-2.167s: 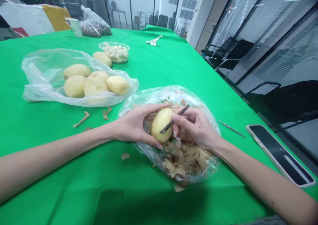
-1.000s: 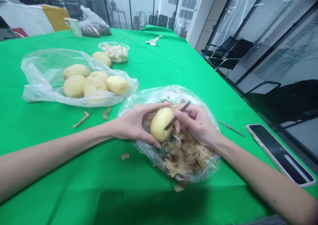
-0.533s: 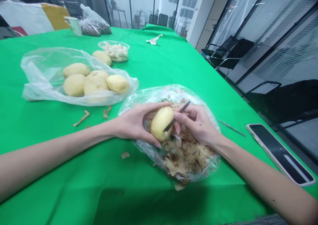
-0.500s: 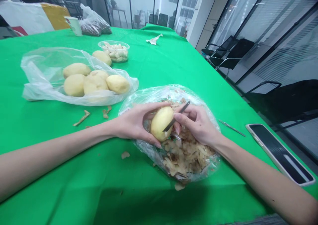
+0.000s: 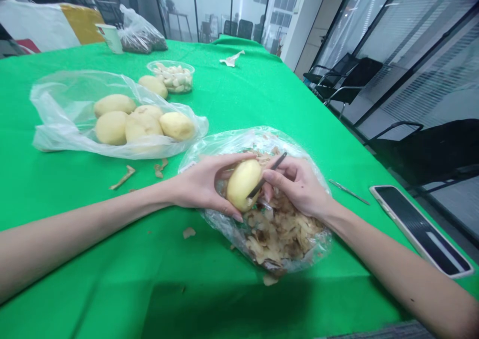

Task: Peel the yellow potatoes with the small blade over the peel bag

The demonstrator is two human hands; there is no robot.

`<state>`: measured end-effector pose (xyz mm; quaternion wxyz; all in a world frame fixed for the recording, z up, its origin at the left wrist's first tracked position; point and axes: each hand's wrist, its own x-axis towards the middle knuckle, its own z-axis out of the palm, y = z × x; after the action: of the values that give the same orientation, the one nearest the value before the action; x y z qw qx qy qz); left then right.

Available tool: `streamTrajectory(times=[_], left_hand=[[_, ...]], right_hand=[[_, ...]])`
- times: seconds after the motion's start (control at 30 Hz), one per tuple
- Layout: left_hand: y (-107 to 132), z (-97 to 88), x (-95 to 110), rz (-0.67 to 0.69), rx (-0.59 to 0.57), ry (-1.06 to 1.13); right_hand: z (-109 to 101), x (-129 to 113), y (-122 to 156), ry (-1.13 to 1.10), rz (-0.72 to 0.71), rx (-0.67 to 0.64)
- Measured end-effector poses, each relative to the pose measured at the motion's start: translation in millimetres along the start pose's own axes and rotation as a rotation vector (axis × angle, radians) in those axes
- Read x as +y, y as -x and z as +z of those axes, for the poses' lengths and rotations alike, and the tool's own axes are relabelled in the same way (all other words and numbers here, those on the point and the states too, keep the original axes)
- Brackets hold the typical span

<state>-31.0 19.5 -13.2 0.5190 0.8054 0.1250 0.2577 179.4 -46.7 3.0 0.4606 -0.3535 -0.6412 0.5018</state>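
A bright green tablecloth [image 5: 239, 99] covers the long table, and nearest the camera lies a clear plastic bag [image 5: 232, 142] heaped with curled tan peelings [image 5: 280, 241]. Just above that bag the hands work together: the left hand [image 5: 200, 184] cups a smooth pale-yellow potato [image 5: 242, 185], while the right hand [image 5: 297, 186] pinches a slim dark blade [image 5: 266, 175] against the potato's side (its surface looks damp). The likeliest mishap is the blade skidding toward the left hand's fingers, caused by that slick surface or too much pressure. Right of the bag lie a thin metal tool [image 5: 349, 192] and a black phone [image 5: 421, 231]. Farther back, left of the bag, a second clear plastic bag [image 5: 48, 129] holds four yellow potatoes [image 5: 141, 127], and beyond it stands a clear bowl of pale garlic cloves [image 5: 175, 78].
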Motion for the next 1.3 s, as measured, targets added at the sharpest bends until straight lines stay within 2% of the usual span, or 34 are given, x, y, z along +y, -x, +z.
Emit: streamTrajectory(times=[0.4, 0.7, 0.93, 1.13, 1.3], left_hand=[[0.9, -0.4, 0.0, -0.003, -0.012, 0.0], [1.6, -1.4, 0.1, 0.0, -0.005, -0.037], [1.4, -0.7, -1.4, -0.008, -0.019, 0.028], [0.8, -0.9, -0.3, -0.003, -0.006, -0.001], [1.1, -1.1, -0.6, 0.021, -0.004, -0.047]], right_hand=[[-1.1, 0.6, 1.2, 0.083, -0.044, -0.055], [-1.8, 3.3, 0.9, 0.047, -0.015, -0.101], [-2.3, 7.3, -1.8, -0.084, -0.019, 0.011], [6.2, -2.8, -1.0, -0.047, 0.034, 0.071], [7.5, -6.9, 0.8, 0.006, 0.051, 0.039]])
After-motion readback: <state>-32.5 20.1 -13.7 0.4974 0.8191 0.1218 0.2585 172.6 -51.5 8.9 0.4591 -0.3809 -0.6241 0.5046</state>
